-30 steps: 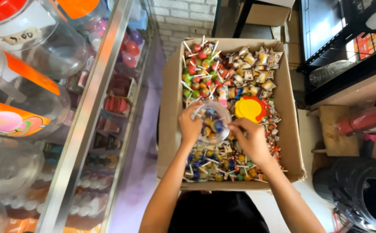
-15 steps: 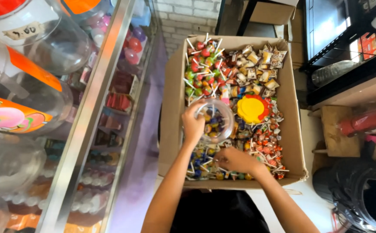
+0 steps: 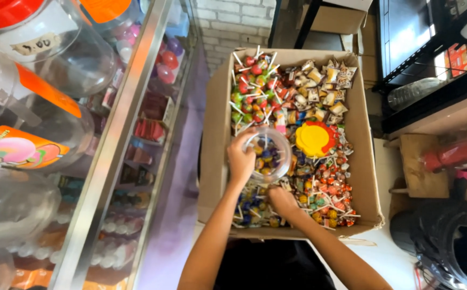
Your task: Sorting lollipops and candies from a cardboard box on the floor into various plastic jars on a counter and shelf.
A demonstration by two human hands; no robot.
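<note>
Head view, looking straight down into an open cardboard box (image 3: 216, 134) filled with sweets. The left hand (image 3: 241, 159) grips the rim of a clear plastic jar (image 3: 268, 153), fingers wrapped round its near-left side; the jar is held above the middle of the box, mouth upward, with a shallow layer of mixed sweets showing at its bottom. The right hand (image 3: 282, 201) is down among the blue-wrapped lollipops (image 3: 249, 207) at the near-left corner of the box, fingers curled into the pile; whether they have closed on any sweet cannot be told. A yellow lid with a red rim (image 3: 315, 138) lies flat on the sweets just right of the jar. Red and green lollipops (image 3: 252, 88) occupy the far-left part of the box, small wrapped candies (image 3: 322, 88) the far-right part, and red and orange lollipops (image 3: 330, 188) the near-right part. A glass display counter (image 3: 137, 134) with large jars on top stands to the left. A black bin (image 3: 448, 247) sits at the lower right.
</note>
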